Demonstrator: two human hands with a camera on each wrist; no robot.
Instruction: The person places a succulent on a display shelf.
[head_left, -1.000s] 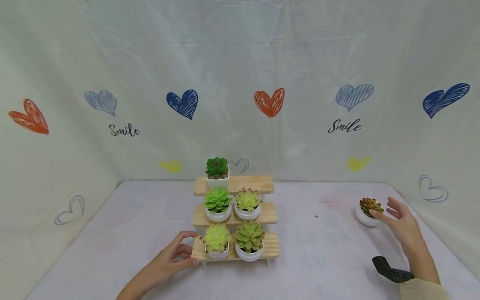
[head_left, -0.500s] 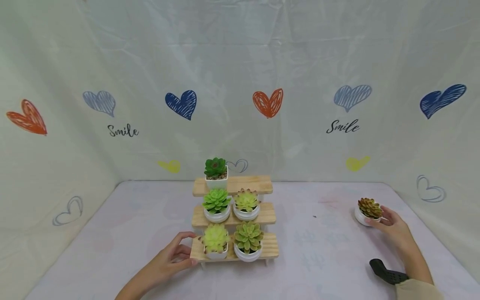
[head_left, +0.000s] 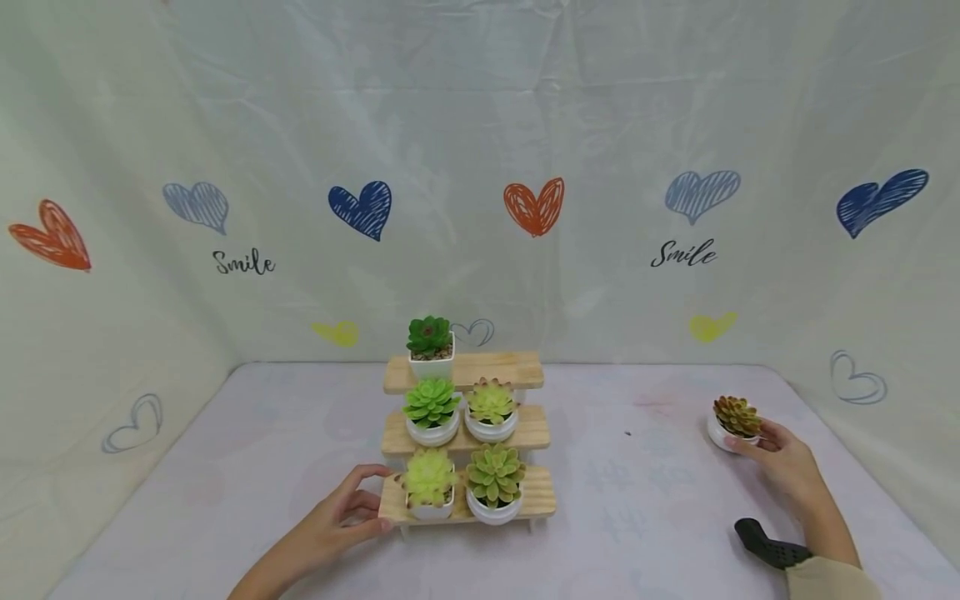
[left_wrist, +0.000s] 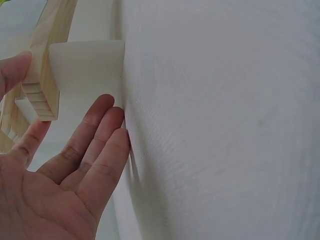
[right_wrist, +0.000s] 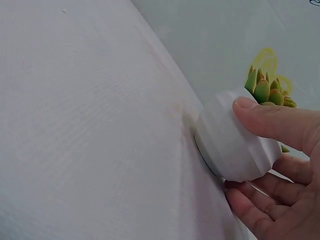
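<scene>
My right hand grips the white round pot of a reddish-green succulent at the table's right. In the right wrist view the thumb lies across the pot and the other fingers are behind and under it, close to the tabletop. My left hand pinches the left end of the lowest board of a three-tier wooden plant stand. The left wrist view shows thumb and index finger on that board, with the other fingers extended below.
On the stand are a dark green succulent on top, a bright green one and a red-tipped one midway, and a yellow-green one and a grey-green one below. A black strap piece is at my right wrist.
My right hand has moved left onto the pot, and its fingers have closed around it. The left hand keeps its hold on the board. The whole head view has shifted slightly.
</scene>
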